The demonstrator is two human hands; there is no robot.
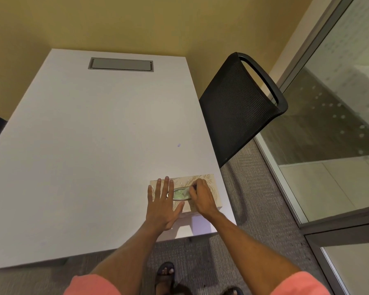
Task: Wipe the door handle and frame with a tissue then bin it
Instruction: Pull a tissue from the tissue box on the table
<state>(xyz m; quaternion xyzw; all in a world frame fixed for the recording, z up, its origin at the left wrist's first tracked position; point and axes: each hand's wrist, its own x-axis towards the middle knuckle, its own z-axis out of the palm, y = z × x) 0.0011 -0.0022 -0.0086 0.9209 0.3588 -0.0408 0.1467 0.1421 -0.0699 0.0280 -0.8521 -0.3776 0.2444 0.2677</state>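
A beige tissue box (210,182) with a leaf pattern lies at the near right corner of the white table (83,150). My left hand (163,204) rests flat on the left part of the box lid, fingers spread. My right hand (201,195) is at the oval slot, its fingertips pinched on the tissue (180,193) that shows in the opening. The tissue is still mostly inside the box. No door handle or bin is in view.
A black mesh chair (239,107) stands right of the table. A glass wall with a grey metal frame (281,188) runs along the right side. A grey cable hatch (120,64) sits at the table's far end. Grey carpet covers the floor.
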